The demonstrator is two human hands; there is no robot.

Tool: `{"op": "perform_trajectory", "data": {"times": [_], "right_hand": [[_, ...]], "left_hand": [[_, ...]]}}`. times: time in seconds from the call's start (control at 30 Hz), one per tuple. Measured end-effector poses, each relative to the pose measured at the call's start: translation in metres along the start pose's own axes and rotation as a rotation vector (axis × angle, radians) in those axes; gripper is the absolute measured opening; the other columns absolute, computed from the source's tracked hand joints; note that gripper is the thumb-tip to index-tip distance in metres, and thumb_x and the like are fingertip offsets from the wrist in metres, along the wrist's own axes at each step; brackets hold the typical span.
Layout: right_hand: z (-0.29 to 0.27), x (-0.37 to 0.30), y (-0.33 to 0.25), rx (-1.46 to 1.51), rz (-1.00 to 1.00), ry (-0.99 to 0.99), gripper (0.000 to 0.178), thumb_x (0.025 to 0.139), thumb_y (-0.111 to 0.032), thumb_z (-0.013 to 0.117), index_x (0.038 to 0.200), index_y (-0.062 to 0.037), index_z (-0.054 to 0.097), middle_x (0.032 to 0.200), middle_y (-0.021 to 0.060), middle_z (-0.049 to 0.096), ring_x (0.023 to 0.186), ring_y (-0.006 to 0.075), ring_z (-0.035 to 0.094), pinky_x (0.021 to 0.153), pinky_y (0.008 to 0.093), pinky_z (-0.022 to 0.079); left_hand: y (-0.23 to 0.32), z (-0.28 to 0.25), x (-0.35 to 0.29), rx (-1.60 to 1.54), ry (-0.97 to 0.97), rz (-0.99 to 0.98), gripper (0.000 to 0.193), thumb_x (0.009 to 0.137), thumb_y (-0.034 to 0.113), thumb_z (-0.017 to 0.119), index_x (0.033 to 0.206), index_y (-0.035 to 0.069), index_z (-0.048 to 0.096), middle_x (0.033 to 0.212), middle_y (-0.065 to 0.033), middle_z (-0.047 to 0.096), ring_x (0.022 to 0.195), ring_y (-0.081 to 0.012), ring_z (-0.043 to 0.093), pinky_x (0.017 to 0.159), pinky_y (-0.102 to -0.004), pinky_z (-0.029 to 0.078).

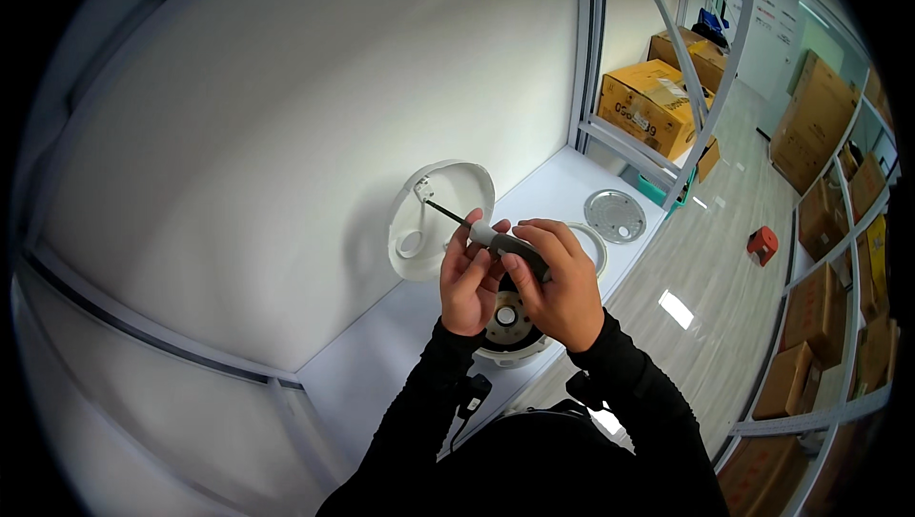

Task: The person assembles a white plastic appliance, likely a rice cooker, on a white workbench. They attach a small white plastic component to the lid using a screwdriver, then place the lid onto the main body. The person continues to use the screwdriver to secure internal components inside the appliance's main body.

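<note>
Between my two hands is a screwdriver with a grey handle, a light collar and a dark shaft pointing up and to the left. My right hand is wrapped round its handle. The fingers of my left hand close on it near the collar. Beyond the tip, a white round cover leans against the wall, showing its inner side and a round hole. Below my hands sits a round white housing with a dark ring and a metal middle, partly hidden by them. A white ring lies partly behind my right hand.
A silver perforated disc lies on the white tabletop at the far right. The white wall rises along the table's far side. Cardboard boxes and a red object are on the right, beyond the table.
</note>
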State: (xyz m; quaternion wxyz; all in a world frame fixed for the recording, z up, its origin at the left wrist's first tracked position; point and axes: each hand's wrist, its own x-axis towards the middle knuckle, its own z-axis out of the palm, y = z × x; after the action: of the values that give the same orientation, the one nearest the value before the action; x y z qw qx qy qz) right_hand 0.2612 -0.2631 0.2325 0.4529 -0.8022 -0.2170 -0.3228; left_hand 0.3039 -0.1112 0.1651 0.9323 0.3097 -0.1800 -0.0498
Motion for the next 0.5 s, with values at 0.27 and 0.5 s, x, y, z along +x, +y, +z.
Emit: {"op": "perform_trajectory", "data": {"times": [0.27, 0.5], "right_hand": [[-0.006, -0.003, -0.019, 0.036, 0.077, -0.044, 0.053, 0.080, -0.003, 0.074, 0.129, -0.0009, 0.057, 0.118, 0.0203, 0.057, 0.103, 0.0400, 0.064, 0.087, 0.0442, 0.055], [-0.006, -0.008, -0.012, -0.186, 0.018, -0.090, 0.039, 0.085, -0.011, 0.077, 0.122, -0.0039, 0.063, 0.092, 0.0140, 0.065, 0.072, 0.0328, 0.069, 0.061, 0.0397, 0.054]], "left_hand": [[-0.004, -0.006, 0.003, -0.006, -0.004, 0.024, 0.058, 0.105, -0.003, 0.051, 0.160, 0.006, 0.033, 0.136, -0.0155, 0.064, 0.126, -0.0218, 0.063, 0.105, -0.0385, 0.055], [-0.009, -0.027, 0.006, -0.026, -0.091, 0.038, 0.059, 0.107, 0.003, 0.053, 0.162, 0.007, 0.031, 0.136, -0.0147, 0.062, 0.121, -0.0212, 0.065, 0.105, -0.0384, 0.054]]}}
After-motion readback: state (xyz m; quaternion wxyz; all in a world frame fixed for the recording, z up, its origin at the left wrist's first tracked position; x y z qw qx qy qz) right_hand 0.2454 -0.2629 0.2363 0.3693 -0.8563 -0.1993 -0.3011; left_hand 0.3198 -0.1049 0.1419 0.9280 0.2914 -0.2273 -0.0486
